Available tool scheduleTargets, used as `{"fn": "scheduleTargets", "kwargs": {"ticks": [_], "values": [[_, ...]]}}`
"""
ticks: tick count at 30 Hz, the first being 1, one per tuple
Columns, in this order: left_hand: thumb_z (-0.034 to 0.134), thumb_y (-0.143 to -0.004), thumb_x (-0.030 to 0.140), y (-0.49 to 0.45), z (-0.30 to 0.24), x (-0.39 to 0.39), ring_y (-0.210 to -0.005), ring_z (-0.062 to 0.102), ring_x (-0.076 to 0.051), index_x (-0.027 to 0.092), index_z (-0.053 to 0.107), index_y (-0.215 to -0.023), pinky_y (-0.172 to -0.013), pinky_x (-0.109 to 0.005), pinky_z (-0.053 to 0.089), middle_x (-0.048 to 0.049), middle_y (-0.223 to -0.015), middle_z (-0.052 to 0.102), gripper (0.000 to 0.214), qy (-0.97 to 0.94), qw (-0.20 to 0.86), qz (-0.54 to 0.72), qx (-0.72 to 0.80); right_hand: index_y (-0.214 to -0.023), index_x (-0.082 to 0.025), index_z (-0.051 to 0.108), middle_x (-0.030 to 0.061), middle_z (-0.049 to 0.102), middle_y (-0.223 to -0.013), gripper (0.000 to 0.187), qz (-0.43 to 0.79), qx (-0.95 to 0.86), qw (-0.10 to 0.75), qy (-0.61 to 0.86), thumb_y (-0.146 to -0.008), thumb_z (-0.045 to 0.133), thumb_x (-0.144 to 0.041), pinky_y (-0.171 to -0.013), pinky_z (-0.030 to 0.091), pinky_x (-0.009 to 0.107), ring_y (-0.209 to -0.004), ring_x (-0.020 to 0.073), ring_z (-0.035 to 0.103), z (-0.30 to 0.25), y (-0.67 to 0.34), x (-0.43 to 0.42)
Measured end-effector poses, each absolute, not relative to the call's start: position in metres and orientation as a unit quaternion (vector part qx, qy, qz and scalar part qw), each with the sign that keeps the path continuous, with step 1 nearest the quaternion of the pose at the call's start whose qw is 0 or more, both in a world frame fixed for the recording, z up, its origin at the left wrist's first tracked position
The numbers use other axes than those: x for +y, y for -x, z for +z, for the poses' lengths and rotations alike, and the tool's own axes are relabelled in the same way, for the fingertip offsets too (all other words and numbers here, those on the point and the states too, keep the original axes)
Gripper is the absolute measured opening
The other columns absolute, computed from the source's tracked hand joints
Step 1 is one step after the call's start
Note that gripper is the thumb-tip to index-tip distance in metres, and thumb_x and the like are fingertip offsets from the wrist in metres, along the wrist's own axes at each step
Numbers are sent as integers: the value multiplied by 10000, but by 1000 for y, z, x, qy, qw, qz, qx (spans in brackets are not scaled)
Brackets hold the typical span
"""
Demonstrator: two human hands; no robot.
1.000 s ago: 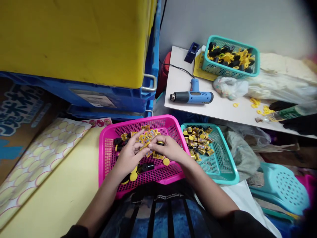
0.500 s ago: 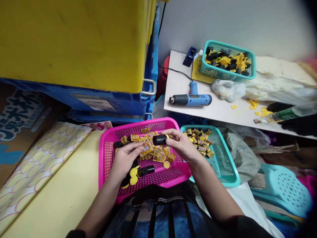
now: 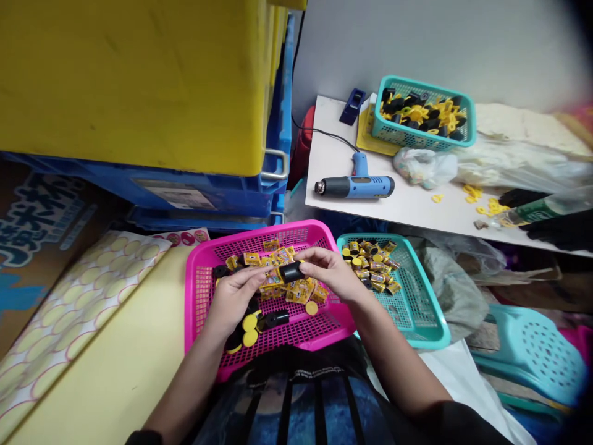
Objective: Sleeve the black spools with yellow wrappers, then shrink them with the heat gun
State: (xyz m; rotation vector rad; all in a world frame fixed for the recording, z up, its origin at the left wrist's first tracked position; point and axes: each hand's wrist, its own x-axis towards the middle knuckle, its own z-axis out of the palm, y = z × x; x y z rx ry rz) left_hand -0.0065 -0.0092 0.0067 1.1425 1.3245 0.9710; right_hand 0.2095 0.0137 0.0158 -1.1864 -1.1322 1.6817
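Two hands converge over the pink basket point(image 3: 278, 230)! Right hand point(image 3: 331, 272) pinches a black cylinder point(image 3: 290, 272); left hand point(image 3: 236, 296) lies open beside it.

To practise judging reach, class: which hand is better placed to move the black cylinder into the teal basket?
Probably the right hand: it holds the black cylinder and lies nearer the teal basket.
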Motion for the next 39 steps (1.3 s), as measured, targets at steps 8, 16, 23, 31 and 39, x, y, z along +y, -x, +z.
{"fn": "scheduleTargets", "kwargs": {"ticks": [8,16,23,31,39], "values": [[713,-703,572,7,13,-6,-920,709,-277,177,768,-945,-870,-419,562,-98,-962,764,467,-455,593,376,547,-881,-183,679,5,642,-797,315,646,-453,376,485,-707,759,-434,-623,443,262,-660,108,557,10,-203,9],[843,-594,343,0,19,-9,-929,708,-236,201,740,-980,-854,-379,576,-61,-1007,758,424,-408,663,376,502,-942,-237,683,17,645,-857,367,596,-501,412,473,-653,812,-422,-718,484,320,-742,151,587,4,-185,-8],[804,-639,235,-13,23,-19,-1053,669,-239,184,715,-946,-953,-393,527,-76,-1111,727,324,-412,659,427,463,-1149,-260,618,70,605,-1158,450,748,-367,422,359,-843,572,-586,-911,457,384,-1054,209,567,-1,-169,-21],[803,-629,206,-22,25,-22,-1066,662,-235,187,717,-925,-998,-386,487,-71,-1066,741,309,-399,657,434,469,-960,-239,617,31,594,-931,416,758,-321,464,329,-772,648,-608,-771,475,320,-867,181,567,-20,-156,-24],[804,-678,370,-25,18,-28,-764,634,-140,202,675,-937,-650,-245,522,-34,-979,693,334,-344,721,416,434,-1034,-230,580,60,581,-914,553,730,-349,480,340,-876,348,-707,-708,483,342,-832,203,567,-24,-159,-31]]}}
